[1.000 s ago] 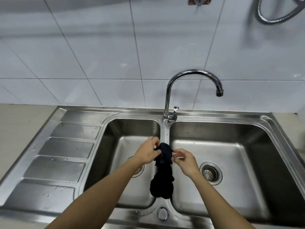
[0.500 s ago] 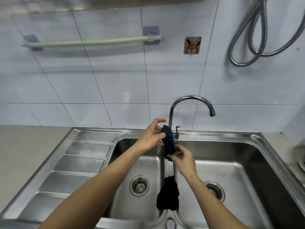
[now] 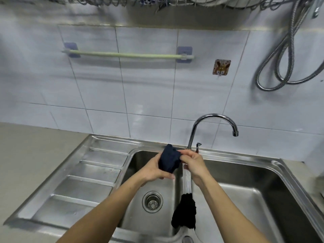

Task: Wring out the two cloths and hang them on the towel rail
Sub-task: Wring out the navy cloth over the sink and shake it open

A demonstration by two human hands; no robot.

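Both hands work the small dark navy cloth point(image 3: 169, 160) above the left basin of the stainless steel double sink point(image 3: 273, 165): left hand point(image 3: 154, 170) cupped under it, fingers closed on the fabric, right hand point(image 3: 193, 163) pinching its upper edge. Best bet: open it flat before reaching for the pale green towel rail point(image 3: 126, 54). The second, black cloth point(image 3: 185, 213) lies draped over the divider. No readable writing anywhere.

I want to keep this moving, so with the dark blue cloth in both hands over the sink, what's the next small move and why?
Probably lift the dark blue cloth up and left toward the towel rail. Both the left hand and right hand already hold it bunched above the left basin, and the rail is bare. The black cloth lies on the sink divider and can wait.
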